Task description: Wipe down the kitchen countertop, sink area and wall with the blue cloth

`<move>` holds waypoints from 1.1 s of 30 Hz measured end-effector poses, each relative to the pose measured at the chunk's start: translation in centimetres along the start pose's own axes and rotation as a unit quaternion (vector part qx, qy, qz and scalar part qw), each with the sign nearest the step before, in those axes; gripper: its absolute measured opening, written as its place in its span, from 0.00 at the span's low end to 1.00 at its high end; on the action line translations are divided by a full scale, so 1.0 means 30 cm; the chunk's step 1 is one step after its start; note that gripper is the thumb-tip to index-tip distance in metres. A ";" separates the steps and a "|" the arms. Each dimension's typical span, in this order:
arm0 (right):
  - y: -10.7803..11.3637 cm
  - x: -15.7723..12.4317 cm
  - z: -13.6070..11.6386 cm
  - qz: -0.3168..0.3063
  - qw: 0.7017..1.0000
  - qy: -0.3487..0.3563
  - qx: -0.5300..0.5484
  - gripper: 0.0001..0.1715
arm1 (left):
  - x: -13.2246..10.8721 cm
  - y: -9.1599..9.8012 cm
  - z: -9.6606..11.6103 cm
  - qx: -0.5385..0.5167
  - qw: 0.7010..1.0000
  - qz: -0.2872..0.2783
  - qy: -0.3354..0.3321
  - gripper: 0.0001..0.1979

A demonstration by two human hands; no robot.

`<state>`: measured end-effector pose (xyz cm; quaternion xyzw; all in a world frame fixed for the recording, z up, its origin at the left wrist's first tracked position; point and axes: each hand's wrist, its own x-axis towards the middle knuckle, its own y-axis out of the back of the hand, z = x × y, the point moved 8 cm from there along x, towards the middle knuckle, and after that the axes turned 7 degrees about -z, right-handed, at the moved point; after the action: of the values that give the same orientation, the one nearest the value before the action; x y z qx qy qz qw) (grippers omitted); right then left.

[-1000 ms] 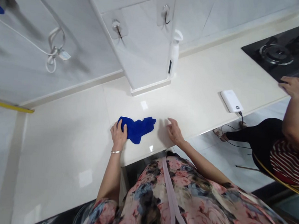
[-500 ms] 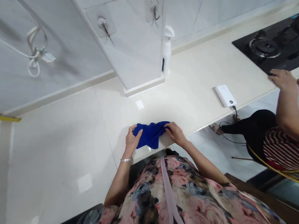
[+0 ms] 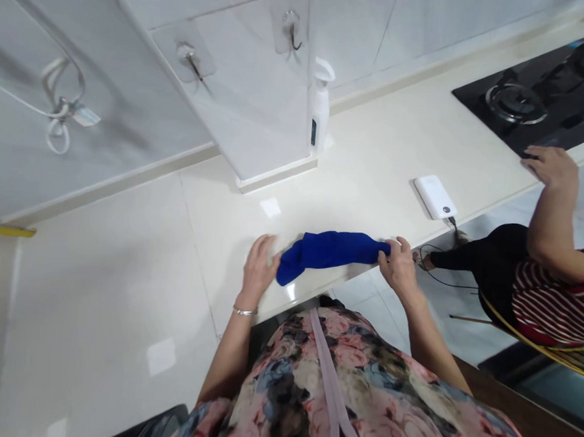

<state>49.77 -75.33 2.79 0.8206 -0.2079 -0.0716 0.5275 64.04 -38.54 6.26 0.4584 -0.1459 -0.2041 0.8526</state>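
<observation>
A deep blue cloth (image 3: 339,249), stretched into a long folded strip, lies near the front edge of the pale countertop. At its right end, my right hand (image 3: 398,268) pinches the cloth between thumb and fingers. My left hand (image 3: 259,269), with a silver bangle on the wrist, is at the left end, its fingers apart and slightly blurred. The left thumb is close to the cloth, without a visible grip on it.
A white power bank (image 3: 434,197) with a black cable sits to the right on the countertop (image 3: 134,288). Beside the tiled pillar stands a white pump bottle (image 3: 321,108). Another person's hand (image 3: 555,165) rests near the black gas stove (image 3: 500,119).
The blue cloth has gone from a bunched heap to a longer strip. My right hand has moved right with its end; my left hand has loosened from the other end.
</observation>
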 end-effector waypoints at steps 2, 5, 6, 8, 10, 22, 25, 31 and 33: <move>-0.063 0.023 -0.102 -0.032 0.998 0.045 0.026 0.27 | -0.066 0.022 -0.162 0.041 0.995 0.022 0.085 0.28; -0.165 0.058 -0.325 -0.103 0.983 0.138 0.058 0.30 | -0.181 0.065 -0.369 0.113 0.964 0.076 0.227 0.32; -0.198 0.067 -0.390 -0.126 0.977 0.159 0.064 0.31 | -0.210 0.071 -0.408 0.129 0.955 0.088 0.251 0.32; -0.261 0.088 -0.472 -0.175 0.967 0.172 0.069 0.32 | -0.246 0.070 -0.443 0.152 0.945 0.104 0.270 0.32; -0.321 0.107 -0.491 -0.238 0.957 0.155 0.055 0.30 | -0.256 0.063 -0.447 0.162 0.943 0.113 0.268 0.31; 0.148 0.190 -0.681 -0.208 0.829 0.190 0.483 0.18 | -0.263 0.071 -0.449 0.109 0.947 0.168 0.249 0.30; 0.211 0.177 -0.619 -0.132 0.833 0.188 0.504 0.17 | -0.253 0.072 -0.440 0.092 0.951 0.160 0.246 0.31; 0.059 0.137 -0.186 -0.106 0.965 0.037 0.236 0.26 | -0.251 0.061 -0.424 0.083 0.955 0.149 0.242 0.32; 0.037 0.122 -0.089 -0.079 0.986 -0.027 0.146 0.37 | -0.255 0.059 -0.424 0.082 0.955 0.146 0.246 0.32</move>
<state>53.69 -75.00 5.31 0.9005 -0.1643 -0.1040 0.3890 63.27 -24.78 0.44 0.5362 -0.0130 0.0539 0.8423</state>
